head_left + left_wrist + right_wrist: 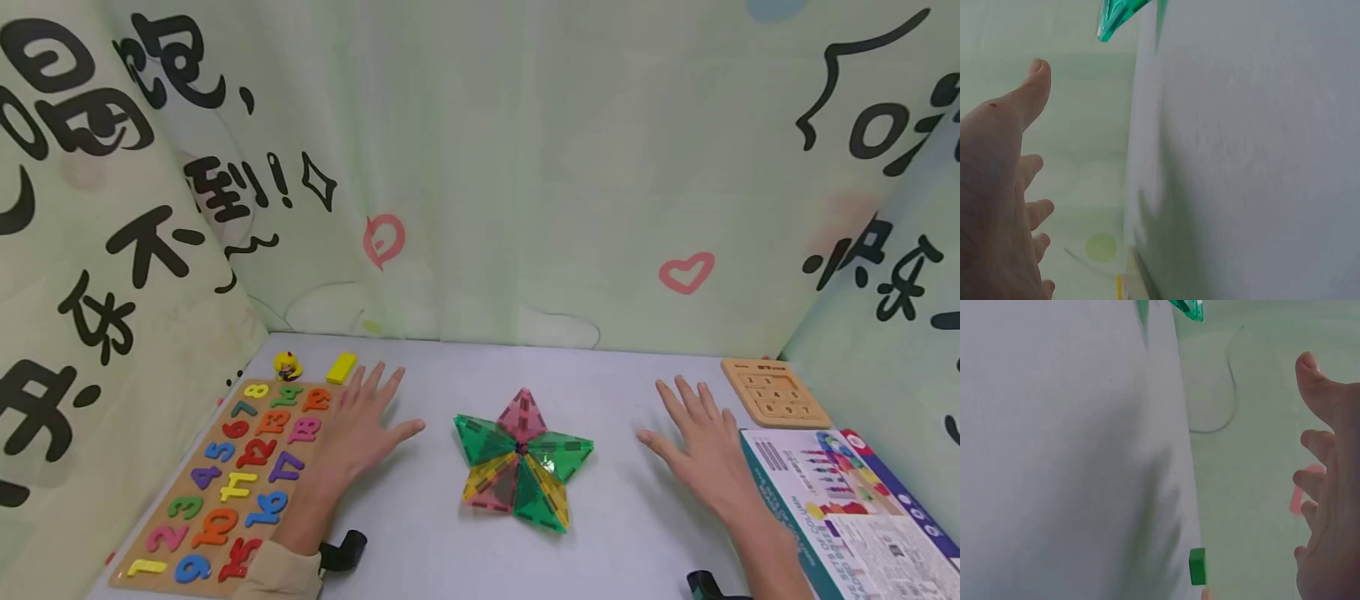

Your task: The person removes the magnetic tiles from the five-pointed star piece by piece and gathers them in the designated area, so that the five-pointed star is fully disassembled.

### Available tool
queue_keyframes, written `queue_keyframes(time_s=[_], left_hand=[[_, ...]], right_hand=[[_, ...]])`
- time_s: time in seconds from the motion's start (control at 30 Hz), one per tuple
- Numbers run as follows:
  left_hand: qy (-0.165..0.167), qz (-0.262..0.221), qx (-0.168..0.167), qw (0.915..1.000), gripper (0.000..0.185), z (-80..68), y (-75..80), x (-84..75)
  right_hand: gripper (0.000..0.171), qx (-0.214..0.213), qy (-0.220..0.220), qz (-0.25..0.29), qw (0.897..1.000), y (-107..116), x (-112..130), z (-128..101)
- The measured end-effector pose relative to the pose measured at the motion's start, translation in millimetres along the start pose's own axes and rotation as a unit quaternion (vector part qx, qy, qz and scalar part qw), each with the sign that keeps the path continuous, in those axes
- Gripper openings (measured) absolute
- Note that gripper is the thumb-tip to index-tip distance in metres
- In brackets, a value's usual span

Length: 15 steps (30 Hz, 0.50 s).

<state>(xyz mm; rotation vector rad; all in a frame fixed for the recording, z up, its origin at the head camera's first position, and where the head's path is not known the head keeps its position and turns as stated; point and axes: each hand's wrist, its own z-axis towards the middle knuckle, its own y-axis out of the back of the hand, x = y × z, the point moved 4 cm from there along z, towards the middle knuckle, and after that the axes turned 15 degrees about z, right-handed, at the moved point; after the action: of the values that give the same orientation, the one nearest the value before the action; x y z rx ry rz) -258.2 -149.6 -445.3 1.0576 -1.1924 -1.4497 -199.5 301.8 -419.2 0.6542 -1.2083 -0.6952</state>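
A five-pointed star of translucent magnetic tiles (521,458), green, pink and yellow, lies flat in the middle of the white table (615,533). My left hand (363,425) lies open, fingers spread, just left of the star, its edge over the number board. My right hand (697,442) is spread the same way to the star's right. Neither hand holds anything or touches the star. In the left wrist view, my left hand (1004,187) shows straight fingers, and a green tile tip (1116,15) pokes in at the top. The right wrist view has my right hand (1329,487) and another green tile tip (1188,309).
A wooden board of coloured numbers (217,483) fills the left side, with a yellow block (342,367) and a small figure (287,365) behind it. A wooden number slide puzzle (775,392) and a printed box (847,508) lie at the right. Printed curtains wall the table in.
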Motion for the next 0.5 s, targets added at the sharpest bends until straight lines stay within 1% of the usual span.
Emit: queue_keyframes(time_s=[0.1, 0.2, 0.4, 0.5], left_hand=[[-0.008, -0.01, 0.009, 0.9999, 0.092, 2.8, -2.6, -8.5], [-0.021, -0.02, 0.017, 0.9994, 0.091, 5.8, -4.3, -20.6], [-0.051, -0.016, 0.018, 0.9984, 0.09, 7.2, -6.9, -47.6], [-0.068, -0.034, 0.015, 0.997, 0.089, 6.9, -8.8, -61.0]], right_hand=[[0.081, 0.008, 0.002, 0.02, 1.0, -8.0, 9.3, 3.6], [0.082, 0.023, 0.0, 0.035, 0.999, -17.1, 17.8, 8.3], [0.08, 0.05, -0.008, 0.036, 0.998, -37.4, 31.6, 18.3], [0.078, 0.061, -0.006, 0.041, 0.997, -47.5, 38.0, 21.4]])
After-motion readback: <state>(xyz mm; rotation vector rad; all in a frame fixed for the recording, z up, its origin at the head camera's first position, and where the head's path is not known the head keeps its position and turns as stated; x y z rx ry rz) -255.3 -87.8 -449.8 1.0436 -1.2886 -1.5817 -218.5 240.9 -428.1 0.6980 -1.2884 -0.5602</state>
